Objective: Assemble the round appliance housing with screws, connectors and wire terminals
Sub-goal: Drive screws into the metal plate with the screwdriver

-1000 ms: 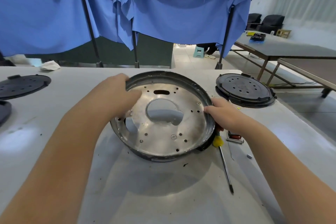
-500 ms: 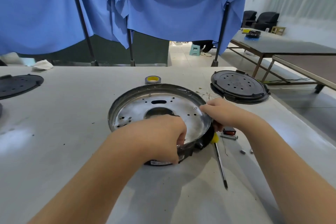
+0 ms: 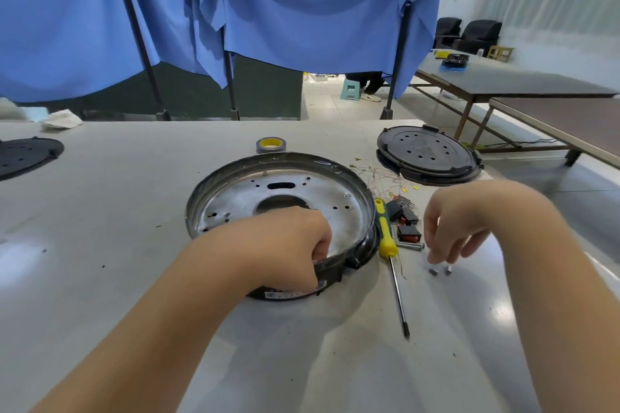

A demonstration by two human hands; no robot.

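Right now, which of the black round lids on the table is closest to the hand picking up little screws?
The black round lid at the far right, just beyond the right hand. The other lid lies at the table's far left edge.

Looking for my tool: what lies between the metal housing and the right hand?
The yellow-handled screwdriver, plus small black connectors, in the head view.

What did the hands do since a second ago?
The right hand let go of the round housing and moved right, reaching down toward small screws. The left hand shifted to the near rim and grips it. The screwdriver stayed put.
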